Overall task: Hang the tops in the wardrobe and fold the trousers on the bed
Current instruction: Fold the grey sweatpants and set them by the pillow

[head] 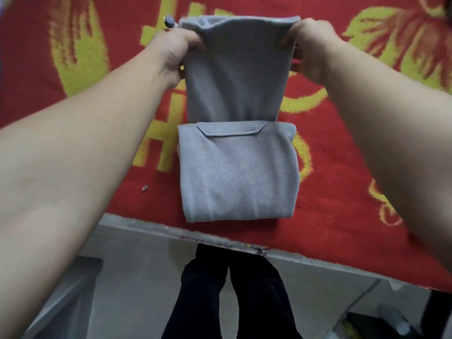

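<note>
Grey trousers (234, 167) lie partly folded on the bed (342, 167), which is covered by a red blanket with yellow patterns. The near part is a folded block with a pocket flap facing up. The far part is a raised fold (234, 69). My left hand (176, 52) grips the fold's left edge and my right hand (308, 47) grips its right edge, both lifting the cloth above the blanket.
A small dark round object (170, 21) lies on the blanket just beyond my left hand. A tiny grey scrap (145, 188) sits left of the folded block. The bed's near edge (171, 231) runs across below; my dark-trousered legs (230, 289) stand on a light floor.
</note>
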`<act>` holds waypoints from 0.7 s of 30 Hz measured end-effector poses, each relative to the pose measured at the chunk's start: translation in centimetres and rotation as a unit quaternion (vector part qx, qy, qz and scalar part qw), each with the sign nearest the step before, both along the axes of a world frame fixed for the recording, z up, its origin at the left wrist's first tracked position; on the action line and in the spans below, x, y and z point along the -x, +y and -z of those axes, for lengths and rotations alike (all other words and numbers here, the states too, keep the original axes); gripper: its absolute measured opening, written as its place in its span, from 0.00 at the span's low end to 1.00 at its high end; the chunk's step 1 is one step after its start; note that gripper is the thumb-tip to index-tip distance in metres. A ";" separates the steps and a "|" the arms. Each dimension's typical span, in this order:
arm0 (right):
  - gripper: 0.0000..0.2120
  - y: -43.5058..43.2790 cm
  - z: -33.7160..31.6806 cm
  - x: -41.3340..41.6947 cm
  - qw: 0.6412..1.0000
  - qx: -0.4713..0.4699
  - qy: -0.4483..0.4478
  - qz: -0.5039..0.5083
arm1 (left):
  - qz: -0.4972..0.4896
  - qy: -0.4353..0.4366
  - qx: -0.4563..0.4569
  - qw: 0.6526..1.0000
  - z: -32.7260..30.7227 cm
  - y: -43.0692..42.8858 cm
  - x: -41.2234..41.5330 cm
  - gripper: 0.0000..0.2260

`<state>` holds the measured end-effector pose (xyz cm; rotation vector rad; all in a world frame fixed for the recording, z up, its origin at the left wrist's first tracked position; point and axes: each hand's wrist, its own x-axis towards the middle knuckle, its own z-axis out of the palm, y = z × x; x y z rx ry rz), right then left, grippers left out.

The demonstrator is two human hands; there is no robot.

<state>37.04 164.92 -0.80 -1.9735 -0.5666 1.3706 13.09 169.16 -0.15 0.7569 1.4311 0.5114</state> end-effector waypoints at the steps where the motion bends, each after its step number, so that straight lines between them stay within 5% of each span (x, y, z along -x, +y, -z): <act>1: 0.16 -0.7 -1.0 -0.2 1.000 -0.013 0.002 -0.004 | 0.027 0.020 -0.020 0.999 -1.0 -0.5 0.3 0.15; 4: 0.16 -3.8 -3.7 0.3 0.991 -0.055 -0.083 -0.089 | 0.094 0.050 -0.073 0.992 -3.7 -3.1 1.2 0.18; 8: 0.20 -11.1 -6.0 0.9 0.935 -0.092 -0.257 -0.228 | 0.174 0.129 -0.163 0.962 -6.1 -9.3 2.9 0.12; 10: 0.19 -15.4 -6.2 1.9 0.869 -0.125 -0.346 -0.330 | 0.274 0.206 -0.208 0.916 -6.0 -13.3 4.3 0.12; 12: 0.18 -19.6 -5.8 2.8 0.794 -0.168 -0.399 -0.428 | 0.390 0.302 -0.272 0.826 -5.0 -17.2 6.0 0.14; 14: 0.15 -23.5 -4.5 3.4 0.737 -0.187 -0.409 -0.504 | 0.472 0.332 -0.312 0.754 -3.7 -20.9 7.5 0.15; 16: 0.21 -26.7 -2.8 4.3 0.710 -0.110 -0.381 -0.583 | 0.533 0.330 -0.290 0.723 -2.4 -24.1 8.4 0.18; 19: 0.36 -29.5 -1.2 5.4 0.683 0.025 -0.341 -0.645 | 0.579 0.328 -0.216 0.715 -0.6 -27.3 8.9 0.26; 21: 0.33 -29.2 -1.1 5.7 0.686 0.027 -0.349 -0.638 | 0.559 0.331 -0.202 0.733 -0.5 -27.0 8.6 0.23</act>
